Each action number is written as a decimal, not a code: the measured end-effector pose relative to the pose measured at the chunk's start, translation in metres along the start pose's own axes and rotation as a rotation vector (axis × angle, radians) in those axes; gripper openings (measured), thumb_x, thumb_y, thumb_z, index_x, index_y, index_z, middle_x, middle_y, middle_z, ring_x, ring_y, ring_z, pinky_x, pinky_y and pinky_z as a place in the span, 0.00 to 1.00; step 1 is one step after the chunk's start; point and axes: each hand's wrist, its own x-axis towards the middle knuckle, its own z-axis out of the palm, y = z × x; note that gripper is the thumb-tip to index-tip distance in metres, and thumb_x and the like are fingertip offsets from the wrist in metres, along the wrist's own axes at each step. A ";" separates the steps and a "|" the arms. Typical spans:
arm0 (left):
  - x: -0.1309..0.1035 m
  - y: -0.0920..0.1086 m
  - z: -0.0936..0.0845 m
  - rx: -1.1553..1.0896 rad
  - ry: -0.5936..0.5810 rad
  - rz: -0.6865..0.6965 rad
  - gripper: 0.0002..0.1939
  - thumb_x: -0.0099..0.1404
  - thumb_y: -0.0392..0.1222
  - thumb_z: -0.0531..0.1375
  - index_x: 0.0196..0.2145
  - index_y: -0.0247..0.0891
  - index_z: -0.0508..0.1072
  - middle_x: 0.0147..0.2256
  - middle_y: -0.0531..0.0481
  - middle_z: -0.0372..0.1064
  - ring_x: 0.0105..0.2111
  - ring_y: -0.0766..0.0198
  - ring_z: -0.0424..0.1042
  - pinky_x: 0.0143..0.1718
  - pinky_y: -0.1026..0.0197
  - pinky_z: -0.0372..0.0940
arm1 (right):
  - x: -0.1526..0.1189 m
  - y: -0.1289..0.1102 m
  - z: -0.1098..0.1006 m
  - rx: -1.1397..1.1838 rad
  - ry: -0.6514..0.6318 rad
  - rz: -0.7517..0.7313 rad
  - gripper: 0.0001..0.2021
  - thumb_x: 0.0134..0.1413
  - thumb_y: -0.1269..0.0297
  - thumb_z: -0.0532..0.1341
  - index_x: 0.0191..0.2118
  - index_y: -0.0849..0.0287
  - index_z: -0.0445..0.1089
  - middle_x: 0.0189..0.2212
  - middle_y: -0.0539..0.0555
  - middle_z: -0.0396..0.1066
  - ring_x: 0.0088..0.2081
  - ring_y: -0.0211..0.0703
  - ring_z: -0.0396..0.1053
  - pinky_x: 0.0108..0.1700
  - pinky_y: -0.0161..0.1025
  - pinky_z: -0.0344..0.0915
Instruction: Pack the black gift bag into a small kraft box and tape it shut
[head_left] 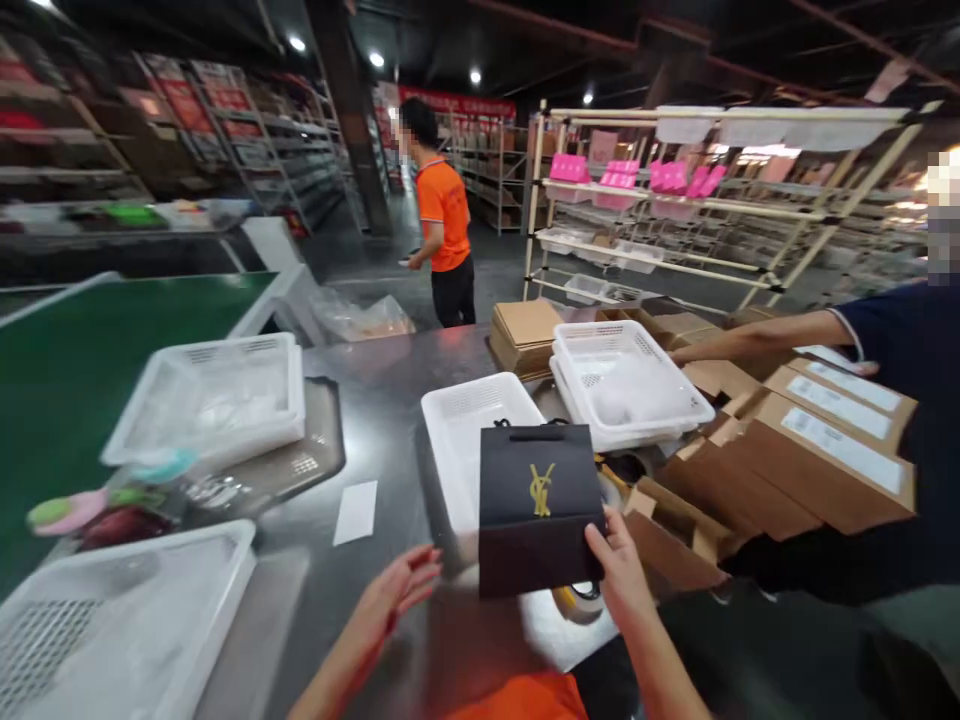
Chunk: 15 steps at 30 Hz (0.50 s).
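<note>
A black gift bag point(538, 555) with a gold monogram and dark cord handles is held by its right edge in my right hand point(621, 560), thumb across its front. Behind the bag, partly covered by it, a white plastic basket point(469, 410) rests on the metal table point(375, 420). My left hand point(396, 590) hovers to the left of the bag, apart from it, with fingers stretched and nothing in them. Just beyond that hand lies a white card point(355, 513). Rolls of tape point(579, 600) are partly hidden behind the bag and my right hand.
More white baskets point(630, 430) stand at the back and left. Flat cardboard point(525, 335) is stacked behind. At right, a co-worker's arm point(772, 335) reaches over cardboard boxes point(795, 460). A green conveyor belt point(150, 310) runs along the left. A person in orange point(444, 210) stands beyond the table.
</note>
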 end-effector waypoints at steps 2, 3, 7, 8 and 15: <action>0.001 0.028 0.028 -0.220 -0.087 0.032 0.36 0.51 0.67 0.63 0.51 0.41 0.72 0.52 0.40 0.72 0.51 0.45 0.72 0.51 0.45 0.68 | -0.009 0.022 0.022 -0.035 -0.117 0.066 0.24 0.43 0.46 0.69 0.44 0.51 0.69 0.43 0.55 0.77 0.48 0.54 0.73 0.49 0.49 0.69; 0.000 0.039 0.038 -0.237 -0.070 0.057 0.34 0.52 0.63 0.65 0.52 0.41 0.72 0.50 0.40 0.73 0.50 0.46 0.73 0.51 0.46 0.68 | -0.013 0.030 0.031 -0.066 -0.172 0.084 0.24 0.45 0.45 0.68 0.45 0.51 0.69 0.43 0.55 0.76 0.49 0.54 0.72 0.51 0.49 0.68; -0.005 0.056 0.046 -0.139 0.157 0.200 0.35 0.48 0.52 0.71 0.52 0.37 0.70 0.51 0.41 0.73 0.52 0.47 0.70 0.54 0.48 0.66 | -0.022 0.040 0.053 -0.192 -0.303 0.049 0.23 0.46 0.48 0.68 0.46 0.52 0.70 0.45 0.54 0.75 0.49 0.52 0.71 0.54 0.48 0.66; -0.007 0.056 0.043 -0.130 0.180 0.225 0.35 0.48 0.51 0.71 0.52 0.37 0.69 0.51 0.41 0.73 0.53 0.47 0.70 0.55 0.48 0.65 | -0.022 0.038 0.057 -0.201 -0.334 0.044 0.22 0.46 0.49 0.68 0.46 0.52 0.70 0.45 0.54 0.75 0.49 0.52 0.71 0.55 0.48 0.66; -0.024 0.061 0.027 -0.394 0.058 0.118 0.29 0.42 0.39 0.73 0.45 0.40 0.74 0.42 0.48 0.78 0.41 0.53 0.77 0.48 0.49 0.70 | -0.019 0.023 0.079 -0.096 -0.469 0.110 0.25 0.46 0.54 0.70 0.51 0.50 0.69 0.50 0.54 0.74 0.53 0.53 0.69 0.57 0.51 0.64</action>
